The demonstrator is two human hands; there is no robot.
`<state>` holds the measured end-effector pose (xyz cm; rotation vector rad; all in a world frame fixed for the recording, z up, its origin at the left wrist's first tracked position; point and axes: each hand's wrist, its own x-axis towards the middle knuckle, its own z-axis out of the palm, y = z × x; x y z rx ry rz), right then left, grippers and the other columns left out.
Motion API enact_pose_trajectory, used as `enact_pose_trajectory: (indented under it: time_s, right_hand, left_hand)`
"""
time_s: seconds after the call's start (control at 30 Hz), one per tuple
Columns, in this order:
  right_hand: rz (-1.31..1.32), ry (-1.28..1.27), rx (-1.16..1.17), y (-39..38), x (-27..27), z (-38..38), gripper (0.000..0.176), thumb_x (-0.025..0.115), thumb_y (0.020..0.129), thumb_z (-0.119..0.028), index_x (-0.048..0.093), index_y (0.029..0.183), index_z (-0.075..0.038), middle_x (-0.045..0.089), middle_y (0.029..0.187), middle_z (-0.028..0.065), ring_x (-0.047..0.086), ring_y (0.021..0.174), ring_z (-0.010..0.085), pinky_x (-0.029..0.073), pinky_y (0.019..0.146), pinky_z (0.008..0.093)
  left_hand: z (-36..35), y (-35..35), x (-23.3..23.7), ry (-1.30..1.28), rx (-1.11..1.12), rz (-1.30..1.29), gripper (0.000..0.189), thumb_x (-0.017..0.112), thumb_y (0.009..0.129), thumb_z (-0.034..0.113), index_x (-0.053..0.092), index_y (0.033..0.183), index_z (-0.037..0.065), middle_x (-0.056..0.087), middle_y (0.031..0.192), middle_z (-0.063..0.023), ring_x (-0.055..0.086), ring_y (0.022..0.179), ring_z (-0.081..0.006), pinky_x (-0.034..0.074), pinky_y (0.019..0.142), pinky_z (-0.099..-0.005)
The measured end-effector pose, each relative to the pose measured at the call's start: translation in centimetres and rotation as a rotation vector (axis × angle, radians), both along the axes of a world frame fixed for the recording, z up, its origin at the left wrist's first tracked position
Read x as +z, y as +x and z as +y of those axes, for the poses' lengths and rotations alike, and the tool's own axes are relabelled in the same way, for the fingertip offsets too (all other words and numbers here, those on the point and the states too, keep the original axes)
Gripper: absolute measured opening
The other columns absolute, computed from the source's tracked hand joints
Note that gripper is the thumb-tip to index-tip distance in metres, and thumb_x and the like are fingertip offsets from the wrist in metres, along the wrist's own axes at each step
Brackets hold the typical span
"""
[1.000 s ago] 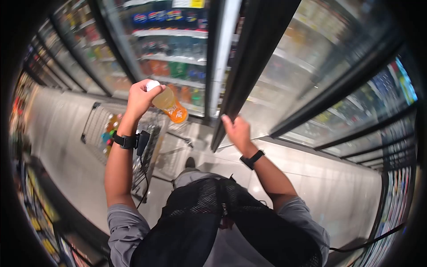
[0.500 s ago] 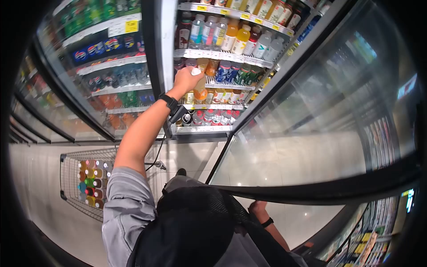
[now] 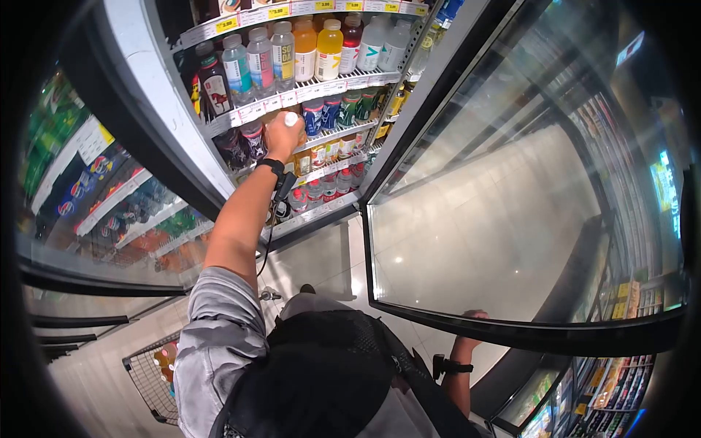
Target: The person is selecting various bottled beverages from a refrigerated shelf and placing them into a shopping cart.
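White-capped drink bottle (image 3: 291,119) is clenched in the left hand (image 3: 281,137), which is raised into the open cooler. It is level with the white wire shelf (image 3: 332,139) of small bottles, just under the row of tall orange, yellow and clear bottles (image 3: 305,51). The right hand (image 3: 473,317), low beside the body, grips the edge of the black-framed glass cooler door (image 3: 496,219). A wire shopping cart (image 3: 150,376) carrying bottles stands on the floor at lower left
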<state>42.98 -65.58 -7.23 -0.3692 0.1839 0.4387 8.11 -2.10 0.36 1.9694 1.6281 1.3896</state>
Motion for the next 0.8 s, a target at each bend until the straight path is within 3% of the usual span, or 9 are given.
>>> enact_pose_trajectory:
  time_s: [0.07,0.2,0.33,0.4,0.53,0.6,0.67,0.73,0.8]
  right_hand:
    - [-0.877,-0.722,0.238,-2.5,5.3,1.5,0.044,0.041,0.100,-0.043,0.045,0.076,-0.006,0.049,0.072,0.0048,0.048,0.065,0.0181,0.043,0.064,0.0344]
    - [-0.612,-0.446,0.292,-1.9,3.9,0.7,0.068,0.031,0.098,-0.063,0.045,0.067,-0.004,0.048,0.066,0.0062,0.045,0.060,0.0193,0.040,0.059,0.0350]
    - [-0.691,-0.597,0.282,-4.0,6.4,1.9,0.071,0.030,0.098,-0.065,0.048,0.066,-0.003,0.048,0.064,0.0073,0.046,0.060,0.0196,0.040,0.058,0.0353]
    - [0.103,0.387,0.167,-5.5,7.1,2.9,0.073,0.031,0.097,-0.066,0.052,0.068,-0.002,0.051,0.064,0.0088,0.048,0.061,0.0216,0.042,0.059,0.0360]
    - [0.119,0.453,0.151,-4.8,3.7,0.7,0.074,0.030,0.096,-0.067,0.053,0.070,-0.002,0.053,0.067,0.0100,0.051,0.063,0.0237,0.044,0.061,0.0367]
    - [-0.580,-0.334,0.357,-5.3,4.7,0.9,0.074,0.030,0.096,-0.066,0.054,0.071,-0.001,0.055,0.069,0.0103,0.052,0.067,0.0253,0.044,0.064,0.0371]
    - [-0.263,0.087,0.332,-7.7,7.0,2.4,0.071,0.030,0.097,-0.064,0.053,0.072,-0.001,0.055,0.071,0.0105,0.052,0.070,0.0255,0.045,0.068,0.0381]
    - [-0.736,-0.650,0.364,-9.1,8.8,3.5,0.069,0.040,0.094,-0.065,0.047,0.067,-0.002,0.047,0.068,0.0063,0.043,0.066,0.0184,0.038,0.067,0.0327]
    - [-0.772,-0.737,0.399,-10.5,9.8,3.7,0.072,0.033,0.096,-0.067,0.046,0.069,-0.001,0.047,0.071,0.0072,0.044,0.072,0.0192,0.039,0.071,0.0347]
  left_hand:
    - [1.4,0.4,-0.2,-0.058,-0.025,-0.012,0.037,0.072,0.076,0.038,0.070,0.097,0.007,0.070,0.091,-0.0204,0.067,0.086,-0.0383,0.052,0.079,-0.0470]
    - [3.7,0.8,0.2,-0.218,-0.018,0.101,0.045,0.072,0.077,0.039,0.070,0.107,0.005,0.069,0.101,-0.0225,0.066,0.093,-0.0406,0.052,0.086,-0.0465]
    - [6.7,1.2,-0.6,-0.254,0.038,0.160,0.053,0.073,0.080,0.040,0.063,0.122,0.008,0.062,0.126,-0.0199,0.058,0.113,-0.0418,0.045,0.097,-0.0463]
    - [7.8,1.1,-0.6,-0.298,0.043,0.230,0.055,0.070,0.082,0.045,0.063,0.123,0.010,0.062,0.126,-0.0189,0.057,0.116,-0.0416,0.044,0.098,-0.0478]
    - [7.6,1.4,0.6,-0.305,0.089,0.336,0.051,0.060,0.087,0.052,0.066,0.119,0.012,0.064,0.123,-0.0187,0.059,0.115,-0.0407,0.045,0.098,-0.0508]
    - [7.6,1.4,-0.1,-0.301,0.135,0.326,0.050,0.061,0.087,0.050,0.065,0.122,0.015,0.065,0.121,-0.0185,0.059,0.114,-0.0406,0.046,0.097,-0.0504]
    - [6.1,0.8,0.1,-0.265,-0.001,0.310,0.058,0.066,0.085,0.045,0.060,0.127,0.006,0.058,0.129,-0.0233,0.055,0.117,-0.0420,0.043,0.100,-0.0481]
    - [4.3,1.0,0.8,-0.372,0.052,0.313,0.058,0.067,0.086,0.041,0.057,0.127,0.002,0.058,0.127,-0.0250,0.056,0.115,-0.0421,0.045,0.098,-0.0477]
    - [1.3,0.9,1.0,-0.487,0.116,0.311,0.058,0.067,0.086,0.037,0.055,0.128,-0.001,0.058,0.125,-0.0267,0.057,0.113,-0.0423,0.046,0.096,-0.0473]
